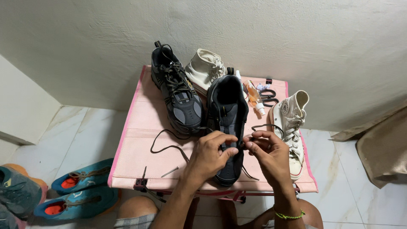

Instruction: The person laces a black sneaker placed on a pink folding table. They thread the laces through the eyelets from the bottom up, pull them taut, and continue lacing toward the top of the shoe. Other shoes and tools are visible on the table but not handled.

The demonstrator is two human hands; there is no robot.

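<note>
A black unlaced shoe (228, 111) lies toe towards me on a pink folding table (140, 140). My left hand (210, 154) rests on the shoe's front and pinches the black lace (169, 146) at an eyelet. My right hand (270, 152), with a green band on its wrist, grips the same lace just to the right. One loose end of the lace trails left across the table. A second black shoe (177, 91), fully laced, stands to the left of the first.
Two cream high-top shoes (291, 127) (205, 68) sit at the right and back of the table, with a small spray bottle (254, 96) and black scissors (268, 96) between them. Blue shoes (82, 193) lie on the tiled floor at left. A white wall stands behind.
</note>
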